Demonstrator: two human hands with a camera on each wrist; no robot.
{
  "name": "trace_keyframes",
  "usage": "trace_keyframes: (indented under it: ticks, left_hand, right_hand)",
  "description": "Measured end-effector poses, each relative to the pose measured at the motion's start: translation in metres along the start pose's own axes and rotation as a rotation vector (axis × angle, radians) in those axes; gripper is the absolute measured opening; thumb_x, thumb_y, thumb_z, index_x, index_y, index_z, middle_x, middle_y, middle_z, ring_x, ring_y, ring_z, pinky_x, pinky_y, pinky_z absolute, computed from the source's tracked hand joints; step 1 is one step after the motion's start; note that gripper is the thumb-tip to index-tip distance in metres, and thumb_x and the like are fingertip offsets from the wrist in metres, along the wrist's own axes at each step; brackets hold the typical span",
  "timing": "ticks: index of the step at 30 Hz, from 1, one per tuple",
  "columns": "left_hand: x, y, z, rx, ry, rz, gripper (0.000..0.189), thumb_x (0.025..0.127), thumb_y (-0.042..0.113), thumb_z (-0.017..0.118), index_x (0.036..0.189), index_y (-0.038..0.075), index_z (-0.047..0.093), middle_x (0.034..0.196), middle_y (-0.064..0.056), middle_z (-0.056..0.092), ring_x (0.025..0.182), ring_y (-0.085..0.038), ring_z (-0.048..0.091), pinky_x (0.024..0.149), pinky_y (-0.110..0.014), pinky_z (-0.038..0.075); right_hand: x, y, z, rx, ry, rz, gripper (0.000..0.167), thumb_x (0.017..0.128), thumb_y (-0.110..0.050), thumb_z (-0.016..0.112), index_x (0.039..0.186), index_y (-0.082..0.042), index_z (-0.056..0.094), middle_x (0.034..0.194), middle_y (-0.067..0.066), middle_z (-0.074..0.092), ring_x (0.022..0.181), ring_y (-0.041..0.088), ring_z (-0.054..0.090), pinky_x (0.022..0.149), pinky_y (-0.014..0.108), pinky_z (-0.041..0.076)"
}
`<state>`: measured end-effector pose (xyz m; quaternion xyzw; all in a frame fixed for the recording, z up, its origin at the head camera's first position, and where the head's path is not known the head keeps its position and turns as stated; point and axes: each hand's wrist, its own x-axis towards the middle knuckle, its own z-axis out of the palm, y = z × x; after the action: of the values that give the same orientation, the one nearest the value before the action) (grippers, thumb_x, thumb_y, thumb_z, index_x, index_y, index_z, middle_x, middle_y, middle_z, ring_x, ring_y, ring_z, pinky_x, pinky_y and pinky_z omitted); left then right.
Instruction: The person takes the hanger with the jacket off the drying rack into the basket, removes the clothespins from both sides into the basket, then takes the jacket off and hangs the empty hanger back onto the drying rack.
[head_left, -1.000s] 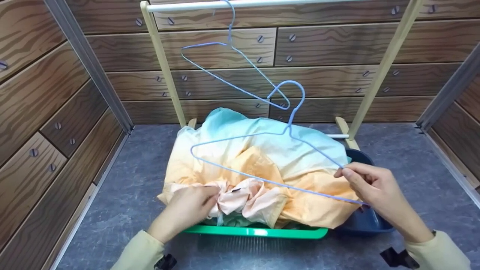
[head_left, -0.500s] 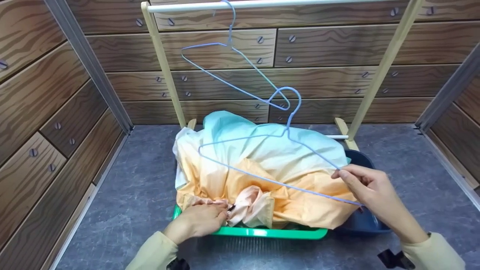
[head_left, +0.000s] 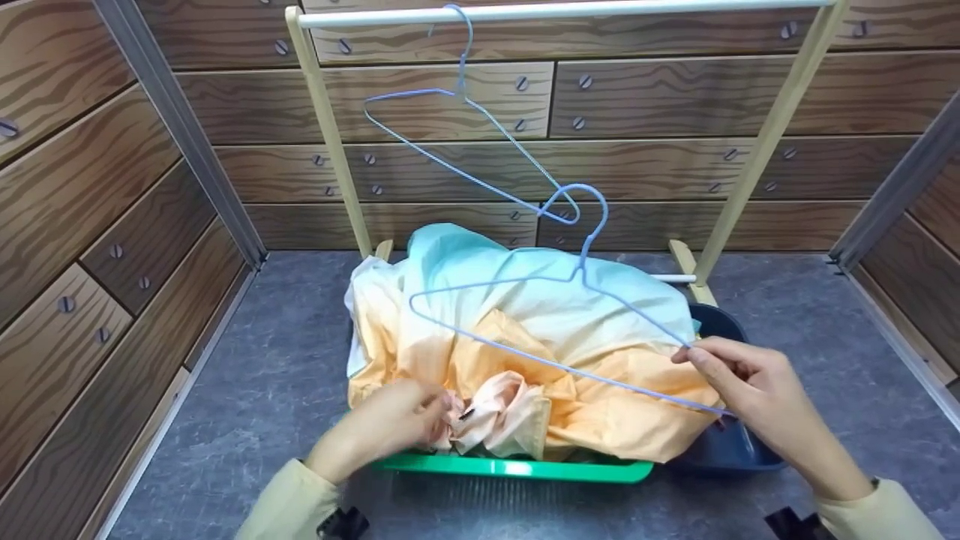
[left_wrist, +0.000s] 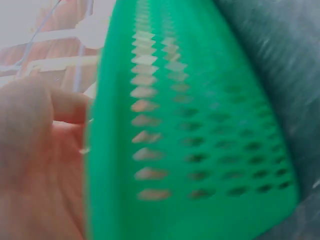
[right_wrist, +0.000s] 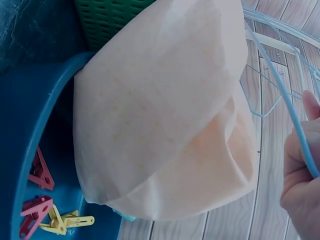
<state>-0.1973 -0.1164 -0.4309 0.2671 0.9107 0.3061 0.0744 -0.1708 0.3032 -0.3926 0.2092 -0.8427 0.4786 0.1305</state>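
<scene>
A garment (head_left: 600, 307), fading from teal through white to orange, lies bunched over a green basket (head_left: 517, 469). My left hand (head_left: 382, 420) grips its gathered pink part at the front, beside a small dark label. In the left wrist view the basket's perforated wall (left_wrist: 115, 150) hides much of that hand. My right hand (head_left: 765, 397) pinches a blue wire hanger (head_left: 604, 217) near its right shoulder, holding it tilted above the garment with the hook up. The right wrist view shows the hanger's wire (right_wrist: 285, 95) passing through the right hand (right_wrist: 305, 165).
A second blue hanger (head_left: 463, 60) hangs from the white bar (head_left: 600, 9) of a wooden rack behind the basket. At the right stands a dark blue basin (head_left: 742, 450) with red clothes pegs (right_wrist: 37, 215) and yellow ones (right_wrist: 57, 222). Wood-patterned walls enclose the grey surface.
My left hand went down and right with the garment's front, pressed flat there, then rose slightly with curled fingers. The garment's left edge shifted right. The held hanger moved slightly down.
</scene>
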Motion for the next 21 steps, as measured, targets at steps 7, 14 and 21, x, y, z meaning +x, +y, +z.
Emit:
trace_keyframes:
  ticks: [7,14,21]
  left_hand:
    - [0.013,-0.008,-0.051,-0.091,0.243,-0.067,0.024,0.097,0.009,0.053,0.074,0.009,0.059,0.065,0.001,0.053,0.056,-0.012,0.048,0.052,-0.027,0.044]
    - [0.042,-0.04,-0.098,-0.029,0.642,-0.073,0.012,0.094,0.005,0.057,0.085,0.002,0.063,0.078,-0.009,0.06,0.073,-0.024,0.055,0.068,-0.038,0.046]
    - [0.068,-0.079,-0.128,-0.049,0.813,-0.159,0.025,0.097,0.011,0.057,0.117,-0.004,0.059,0.117,-0.02,0.058,0.112,-0.034,0.054,0.098,-0.045,0.039]
  right_hand:
    - [-0.001,-0.003,-0.002,-0.021,0.024,-0.032,0.019,0.1,-0.003,0.056,0.104,-0.01,0.073,0.088,0.012,0.07,0.043,0.012,0.046,0.04,0.026,0.041]
    - [-0.002,-0.004,-0.004,-0.026,0.139,0.017,0.018,0.097,0.003,0.058,0.1,-0.006,0.074,0.075,0.008,0.067,0.045,0.01,0.035,0.042,0.027,0.033]
    - [-0.004,-0.009,-0.014,-0.071,0.137,-0.032,0.017,0.097,0.002,0.058,0.102,-0.004,0.074,0.094,0.011,0.072,0.071,0.015,0.059,0.061,0.018,0.047]
